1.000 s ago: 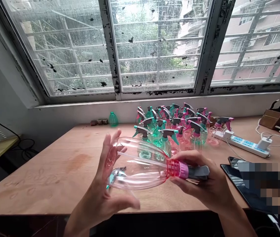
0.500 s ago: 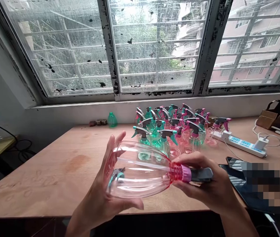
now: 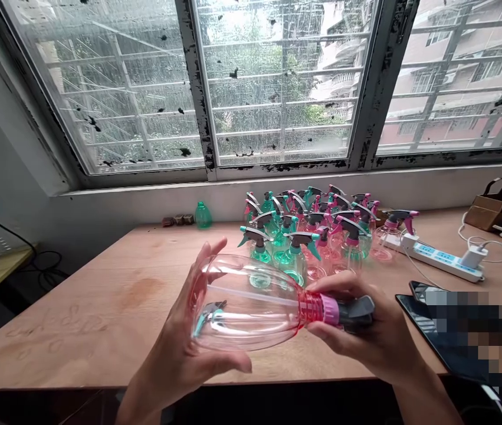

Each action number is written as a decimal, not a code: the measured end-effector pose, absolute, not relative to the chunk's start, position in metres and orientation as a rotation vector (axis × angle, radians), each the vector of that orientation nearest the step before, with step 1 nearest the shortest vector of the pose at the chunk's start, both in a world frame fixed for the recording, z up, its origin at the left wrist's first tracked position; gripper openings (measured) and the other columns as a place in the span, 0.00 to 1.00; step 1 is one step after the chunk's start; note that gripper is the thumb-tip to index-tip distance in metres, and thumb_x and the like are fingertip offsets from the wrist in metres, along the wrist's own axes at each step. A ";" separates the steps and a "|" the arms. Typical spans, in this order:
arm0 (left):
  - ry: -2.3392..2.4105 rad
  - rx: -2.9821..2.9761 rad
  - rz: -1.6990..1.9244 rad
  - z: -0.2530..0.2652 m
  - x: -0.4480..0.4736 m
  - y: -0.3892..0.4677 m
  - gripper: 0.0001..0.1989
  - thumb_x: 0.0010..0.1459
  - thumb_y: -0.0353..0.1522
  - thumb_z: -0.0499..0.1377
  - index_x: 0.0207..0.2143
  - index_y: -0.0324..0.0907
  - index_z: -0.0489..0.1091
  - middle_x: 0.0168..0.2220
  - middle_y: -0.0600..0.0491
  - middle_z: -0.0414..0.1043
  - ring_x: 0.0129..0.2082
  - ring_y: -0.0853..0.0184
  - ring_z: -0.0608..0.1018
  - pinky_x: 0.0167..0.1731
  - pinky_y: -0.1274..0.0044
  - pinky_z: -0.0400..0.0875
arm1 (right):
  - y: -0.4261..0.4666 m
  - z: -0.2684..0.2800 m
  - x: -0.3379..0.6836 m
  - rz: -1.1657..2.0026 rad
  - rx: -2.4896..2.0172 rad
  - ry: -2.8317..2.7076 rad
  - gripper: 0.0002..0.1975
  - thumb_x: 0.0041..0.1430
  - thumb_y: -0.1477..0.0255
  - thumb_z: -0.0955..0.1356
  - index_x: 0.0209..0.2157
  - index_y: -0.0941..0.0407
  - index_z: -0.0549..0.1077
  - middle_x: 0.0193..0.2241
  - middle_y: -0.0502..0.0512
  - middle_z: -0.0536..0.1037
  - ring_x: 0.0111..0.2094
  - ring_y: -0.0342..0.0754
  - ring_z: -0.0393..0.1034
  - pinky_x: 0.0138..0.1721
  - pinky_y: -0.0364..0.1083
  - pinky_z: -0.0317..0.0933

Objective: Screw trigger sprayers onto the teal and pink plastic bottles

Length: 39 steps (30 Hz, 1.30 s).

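Note:
A clear pink spray bottle (image 3: 251, 304) lies sideways in the air above the table's front edge, its base to the left. My left hand (image 3: 189, 336) cups the base, thumb underneath and fingers behind. At the neck, my right hand (image 3: 366, 336) grips around the purple collar and the dark grey sprayer head. A white tube runs inside the bottle. Through its wall shows a grey and teal sprayer head (image 3: 210, 316); whether it rests on the table behind is hard to tell. Beyond the hands stand several green and pink spray bottles (image 3: 292, 260) in a cluster.
A green bottle without sprayer (image 3: 203, 215) and small dark blocks (image 3: 179, 219) sit along the wall. To the right are a white power strip (image 3: 448, 261), cables, dark phones or tablets (image 3: 432, 330) and a brown bag (image 3: 481, 212). The wooden table (image 3: 82, 307) ends below my hands.
The bottle has shifted very slightly left and its sprayer end has turned a little in my right hand. Both hands keep their hold; the view has moved slightly.

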<state>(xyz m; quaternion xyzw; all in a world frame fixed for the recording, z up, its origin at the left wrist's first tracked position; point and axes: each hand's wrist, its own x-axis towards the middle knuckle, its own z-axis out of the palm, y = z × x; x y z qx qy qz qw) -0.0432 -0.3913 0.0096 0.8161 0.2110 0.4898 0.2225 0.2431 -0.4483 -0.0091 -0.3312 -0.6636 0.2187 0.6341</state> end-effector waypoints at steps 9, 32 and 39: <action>0.559 2.336 1.358 0.007 -0.044 -0.392 0.60 0.69 0.35 0.74 0.84 0.66 0.35 0.84 0.49 0.52 0.84 0.51 0.54 0.76 0.61 0.67 | -0.447 -0.010 0.247 0.574 -0.717 -1.473 0.10 0.66 0.67 0.82 0.46 0.48 0.84 0.27 0.47 0.81 0.23 0.45 0.68 0.25 0.43 0.62; 0.579 2.187 1.285 0.011 -0.050 -0.398 0.61 0.55 0.55 0.79 0.82 0.67 0.50 0.84 0.47 0.49 0.77 0.37 0.67 0.71 0.51 0.73 | -0.444 -0.012 0.248 0.477 -0.663 -1.569 0.15 0.64 0.69 0.83 0.49 0.46 0.84 0.29 0.47 0.85 0.23 0.44 0.73 0.25 0.41 0.67; 0.737 2.152 1.331 0.009 -0.050 -0.402 0.47 0.76 0.33 0.66 0.80 0.82 0.43 0.79 0.54 0.63 0.78 0.52 0.70 0.73 0.51 0.70 | -0.440 -0.009 0.246 0.727 -0.656 -1.436 0.14 0.60 0.63 0.85 0.44 0.50 0.85 0.28 0.47 0.82 0.23 0.42 0.69 0.23 0.39 0.64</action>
